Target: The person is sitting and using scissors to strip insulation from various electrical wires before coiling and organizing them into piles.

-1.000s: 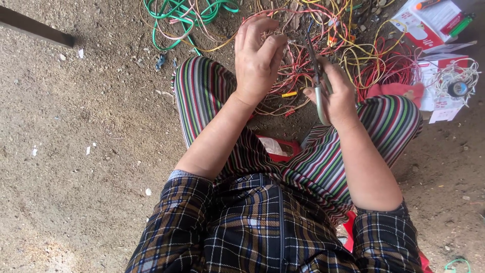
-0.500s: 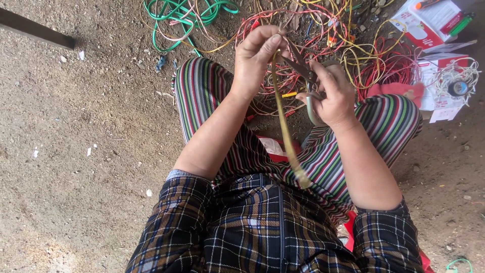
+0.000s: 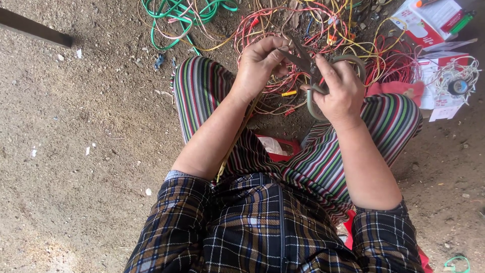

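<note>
My left hand (image 3: 258, 65) grips a yellowish wire (image 3: 235, 139) that trails down along my forearm to my lap. My right hand (image 3: 339, 90) holds a pair of large grey-green scissors (image 3: 316, 71) by the handles, its blades pointing up-left toward my left hand's fingers. Both hands are close together above my striped trousers (image 3: 323, 162). Behind them lies a tangle of red and yellow wires (image 3: 303, 25) on the dirt ground.
Green cable coils (image 3: 177, 12) lie at the top. Red-and-white boxes and papers (image 3: 429, 20) and a roll with white wire (image 3: 457, 83) sit at the top right. A dark bar (image 3: 35, 30) crosses the top left corner. A red container (image 3: 275, 146) lies between my legs.
My left hand has drawn the yellowish wire closer along my forearm. The scissors have come up beside my left hand's fingers.
</note>
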